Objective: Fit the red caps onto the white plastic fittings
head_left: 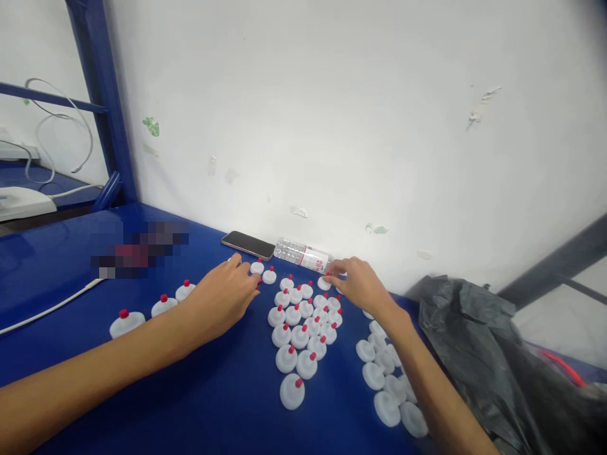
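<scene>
My left hand (230, 287) is closed, its fingers bent down at the left row. A red tip (258, 283) shows at its fingertips; the cap body beneath is mostly hidden. My right hand (353, 281) pinches a round white cap with a red tip (324, 284) at the back of the middle group. Several more red-tipped white caps (300, 336) stand in a wedge between my hands. Others (127, 324) form a line running past my left forearm. Beside my right forearm lie several plain white caps (374, 375) without red tips.
A phone (249, 245) and a clear plastic bottle (301, 253) lie along the white wall (332, 126). A dark plastic bag (465, 341) is at the right. A white cable (52, 308) crosses the blue tabletop (222, 392) at left, near a blurred-out item (142, 249).
</scene>
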A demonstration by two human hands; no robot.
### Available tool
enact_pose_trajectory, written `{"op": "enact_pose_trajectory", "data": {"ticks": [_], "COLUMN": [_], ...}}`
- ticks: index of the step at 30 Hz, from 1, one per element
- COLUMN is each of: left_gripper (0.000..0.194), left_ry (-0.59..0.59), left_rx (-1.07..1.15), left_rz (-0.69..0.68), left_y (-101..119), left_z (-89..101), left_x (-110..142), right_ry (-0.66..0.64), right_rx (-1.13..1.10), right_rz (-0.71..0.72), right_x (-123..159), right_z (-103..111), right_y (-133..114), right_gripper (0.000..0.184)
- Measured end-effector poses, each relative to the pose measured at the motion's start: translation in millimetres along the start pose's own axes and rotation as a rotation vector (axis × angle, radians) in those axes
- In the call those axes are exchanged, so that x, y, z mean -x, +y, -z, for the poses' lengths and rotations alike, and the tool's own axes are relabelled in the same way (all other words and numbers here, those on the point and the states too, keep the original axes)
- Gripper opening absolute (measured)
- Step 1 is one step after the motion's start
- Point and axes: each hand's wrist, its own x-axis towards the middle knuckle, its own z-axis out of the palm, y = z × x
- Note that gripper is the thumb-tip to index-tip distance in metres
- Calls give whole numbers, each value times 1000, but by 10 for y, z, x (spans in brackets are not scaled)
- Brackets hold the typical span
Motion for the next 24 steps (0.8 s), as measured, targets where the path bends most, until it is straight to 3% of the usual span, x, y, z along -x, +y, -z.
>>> {"op": "enact_pose_trajectory", "data": {"ticks": [10, 15, 24], "left_gripper": [17, 17, 14], "left_ry": [-37, -38, -65], "left_rx": [-12, -17, 53], "left_rz": [-2, -24, -61], "left_y": [32, 62, 26], "left_z": [-56, -71, -212], "left_x": [28, 19, 46], "right_ry": [-102, -114, -77], "right_rx": [-43, -44, 24], "right_rz": [3, 6, -139], "right_x": [40, 47, 83], "right_z": [-91, -46, 209], "right_y": [-51, -55, 286], "right_gripper": [13, 25, 19]}}
